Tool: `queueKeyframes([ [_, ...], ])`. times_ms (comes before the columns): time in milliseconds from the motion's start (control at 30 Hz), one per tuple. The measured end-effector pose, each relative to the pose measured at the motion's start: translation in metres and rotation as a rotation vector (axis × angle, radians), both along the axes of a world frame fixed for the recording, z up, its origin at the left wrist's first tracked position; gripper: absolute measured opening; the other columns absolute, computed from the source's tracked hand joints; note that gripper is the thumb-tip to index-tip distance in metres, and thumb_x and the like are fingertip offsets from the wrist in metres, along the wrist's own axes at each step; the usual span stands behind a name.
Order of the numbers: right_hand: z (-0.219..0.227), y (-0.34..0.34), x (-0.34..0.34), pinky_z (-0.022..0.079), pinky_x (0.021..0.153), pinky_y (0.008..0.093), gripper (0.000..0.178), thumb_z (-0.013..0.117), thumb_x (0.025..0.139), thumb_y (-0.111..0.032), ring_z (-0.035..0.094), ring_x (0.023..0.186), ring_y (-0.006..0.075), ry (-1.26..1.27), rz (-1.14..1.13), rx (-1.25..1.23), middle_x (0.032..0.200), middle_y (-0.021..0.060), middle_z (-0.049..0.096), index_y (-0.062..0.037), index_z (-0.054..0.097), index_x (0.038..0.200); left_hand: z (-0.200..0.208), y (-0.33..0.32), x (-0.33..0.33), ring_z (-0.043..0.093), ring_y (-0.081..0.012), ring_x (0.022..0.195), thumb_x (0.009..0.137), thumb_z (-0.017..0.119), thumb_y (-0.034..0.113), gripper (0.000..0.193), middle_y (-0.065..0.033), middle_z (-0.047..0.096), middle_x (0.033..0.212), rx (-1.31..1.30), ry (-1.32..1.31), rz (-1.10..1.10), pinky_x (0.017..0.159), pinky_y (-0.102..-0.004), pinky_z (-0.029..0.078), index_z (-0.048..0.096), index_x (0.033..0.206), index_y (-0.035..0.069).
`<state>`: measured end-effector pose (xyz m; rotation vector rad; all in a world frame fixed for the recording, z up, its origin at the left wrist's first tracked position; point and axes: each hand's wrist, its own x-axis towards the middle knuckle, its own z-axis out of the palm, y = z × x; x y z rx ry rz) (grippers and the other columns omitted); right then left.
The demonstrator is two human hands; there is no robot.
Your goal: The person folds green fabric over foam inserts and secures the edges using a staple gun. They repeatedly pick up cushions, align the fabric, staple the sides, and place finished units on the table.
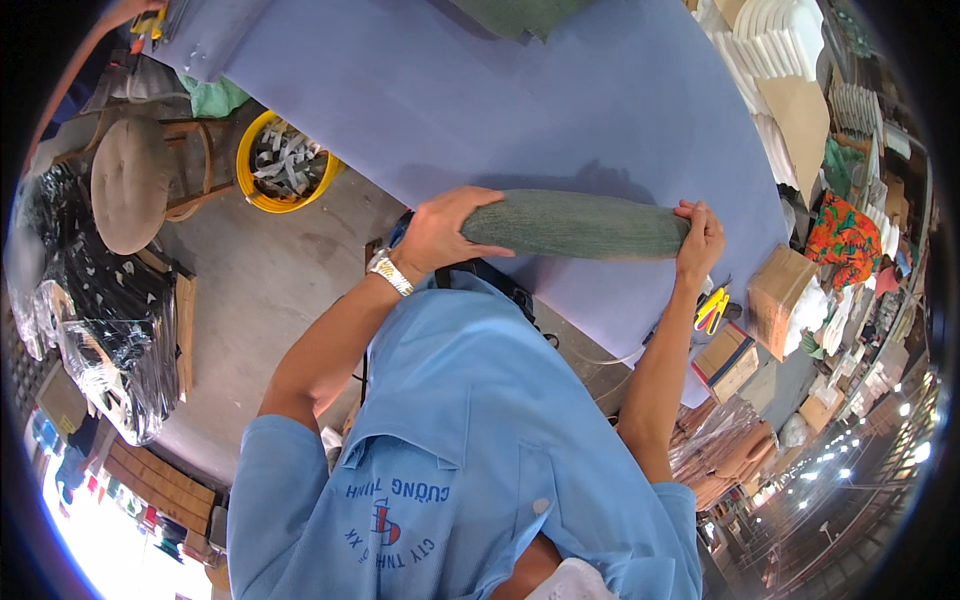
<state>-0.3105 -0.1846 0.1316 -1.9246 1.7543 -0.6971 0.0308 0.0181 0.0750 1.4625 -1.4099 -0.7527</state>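
Observation:
Between my two hands I hold a long dark green fabric piece (585, 224), rounded like a padded cushion or a folded strip; its exact kind I cannot make out. My left hand (447, 228) grips its left end, thumb below and fingers above, with a metal watch (389, 271) on the wrist. At the opposite end my right hand (702, 238) pinches the edge with curled fingers. The piece is held level above the near edge of a large blue-grey table (480, 110), and a shadow falls behind it. Another dark green piece (520, 14) lies at the table's far edge.
A yellow bucket (247, 190) of scraps stands on the floor at left, beside a chair with a round cushion (132, 186). Yellow-handled cutters (712, 310) and a cardboard box (779, 300) are at right. White foam pieces (785, 40) are stacked far right. Another person's arm (85, 60) shows upper left.

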Motion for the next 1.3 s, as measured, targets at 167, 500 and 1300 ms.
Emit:
queueKeyframes([
  [167,-0.02,-0.003,-0.028,0.047,0.099,0.0373,0.035,0.052,0.104,-0.019,0.063,0.11,0.0267,-0.057,0.053,-0.069,0.095,0.0111,0.077,-0.0001,0.078,0.087,-0.066,0.032,0.004,0.072,-0.0284,0.107,0.071,0.093,0.025,0.062,-0.0091,0.075,0.118,0.404,0.077,0.031,0.094,-0.0381,0.057,0.069,0.126,0.012],
  [500,-0.044,-0.036,-0.097,0.047,0.091,0.0344,0.044,0.043,0.105,-0.023,0.063,0.097,0.0201,-0.392,0.054,-0.055,0.091,0.009,0.072,0.0012,0.076,0.09,0.011,0.017,-0.033,0.074,-0.0315,0.096,0.064,0.098,0.024,0.065,-0.0149,0.076,0.1,0.432,0.075,0.168,0.087,-0.0395,0.058,0.069,0.118,0.004],
  [1300,0.161,-0.055,-0.108,0.05,0.089,0.0322,0.095,0.083,0.065,-0.078,0.064,0.1,0.0184,-0.663,0.499,-0.493,0.108,0.0094,0.068,-0.0027,0.066,0.121,0.239,-0.131,-0.253,0.073,-0.0312,0.105,0.098,0.071,0.031,0.053,-0.0246,0.072,0.118,-0.186,0.173,-0.114,0.09,-0.0373,0.055,0.061,0.137,-0.003],
])
